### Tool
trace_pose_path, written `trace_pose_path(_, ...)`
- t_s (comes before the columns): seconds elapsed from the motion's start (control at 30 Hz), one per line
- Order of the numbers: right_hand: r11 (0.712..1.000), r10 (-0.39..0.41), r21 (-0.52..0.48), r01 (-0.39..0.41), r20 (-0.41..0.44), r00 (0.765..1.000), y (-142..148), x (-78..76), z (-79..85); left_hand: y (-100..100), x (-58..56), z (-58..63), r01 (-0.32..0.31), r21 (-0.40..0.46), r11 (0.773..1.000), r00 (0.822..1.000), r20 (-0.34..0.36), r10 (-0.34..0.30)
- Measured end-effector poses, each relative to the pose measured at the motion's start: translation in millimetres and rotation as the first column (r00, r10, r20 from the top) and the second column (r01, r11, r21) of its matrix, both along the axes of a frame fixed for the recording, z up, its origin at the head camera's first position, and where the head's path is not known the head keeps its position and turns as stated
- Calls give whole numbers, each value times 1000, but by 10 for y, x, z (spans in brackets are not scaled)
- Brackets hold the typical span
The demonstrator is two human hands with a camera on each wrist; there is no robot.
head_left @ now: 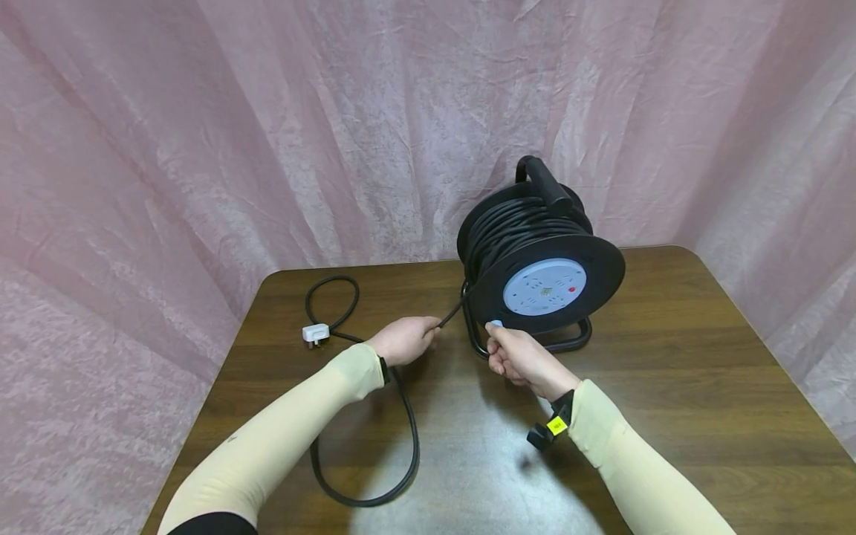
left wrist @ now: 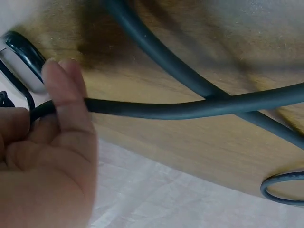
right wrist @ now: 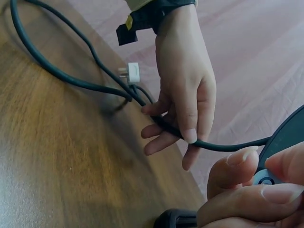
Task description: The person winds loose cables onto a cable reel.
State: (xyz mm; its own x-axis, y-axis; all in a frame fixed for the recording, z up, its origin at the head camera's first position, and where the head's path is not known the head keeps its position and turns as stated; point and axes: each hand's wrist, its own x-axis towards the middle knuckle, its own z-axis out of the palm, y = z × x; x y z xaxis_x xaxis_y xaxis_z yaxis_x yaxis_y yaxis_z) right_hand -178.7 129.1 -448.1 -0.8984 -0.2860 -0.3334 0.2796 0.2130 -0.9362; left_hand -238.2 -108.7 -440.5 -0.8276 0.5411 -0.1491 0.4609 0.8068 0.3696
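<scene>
A black cable reel (head_left: 495, 223) stands on its tubular frame, dark cable wound round its drum and a pale grey socket panel (head_left: 545, 287) on its front. My right hand (head_left: 524, 360) pinches the small grey knob (right wrist: 266, 179) at the lower edge of the reel's front disc. To the left of the reel, the black cable (left wrist: 152, 110) runs out through my left hand (head_left: 406, 340), held lightly between thumb and fingers. A white plug (head_left: 316, 333) lies at the cable's free end, its pins towards me.
The loose cable forms one small loop (head_left: 333, 279) near the plug and a larger loop (head_left: 364, 503) towards me. Everything rests on a brown wooden table (head_left: 669, 357). A pink curtain (head_left: 401, 134) hangs behind it. The reel's black carrying handle (head_left: 545, 184) sticks up on top.
</scene>
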Motion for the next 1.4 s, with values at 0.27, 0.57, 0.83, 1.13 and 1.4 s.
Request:
trace_pose_path(0.27,1000,26,-12,-26,-13,1000,-32,4,86,-19,4,22,-34,-2,999,999,-8,34)
trace_pose_path(0.57,998,48,-27,-48,-32,998,-73,-3,160,-25,18,43,-8,22,1000,999,37,7)
trace_pose_path(0.83,997,49,-52,-50,-26,998,-107,-3,238,-13,22,32,19,101,995,998,-59,-13)
trace_pose_path(1.13,997,58,-38,-61,-62,996,-129,-4,357,10,36,66,34,47,998,968,-252,-21)
trace_pose_path(1.4,996,54,-63,-59,-81,995,-122,-29,426,8,67,78,27,64,998,971,-238,-11)
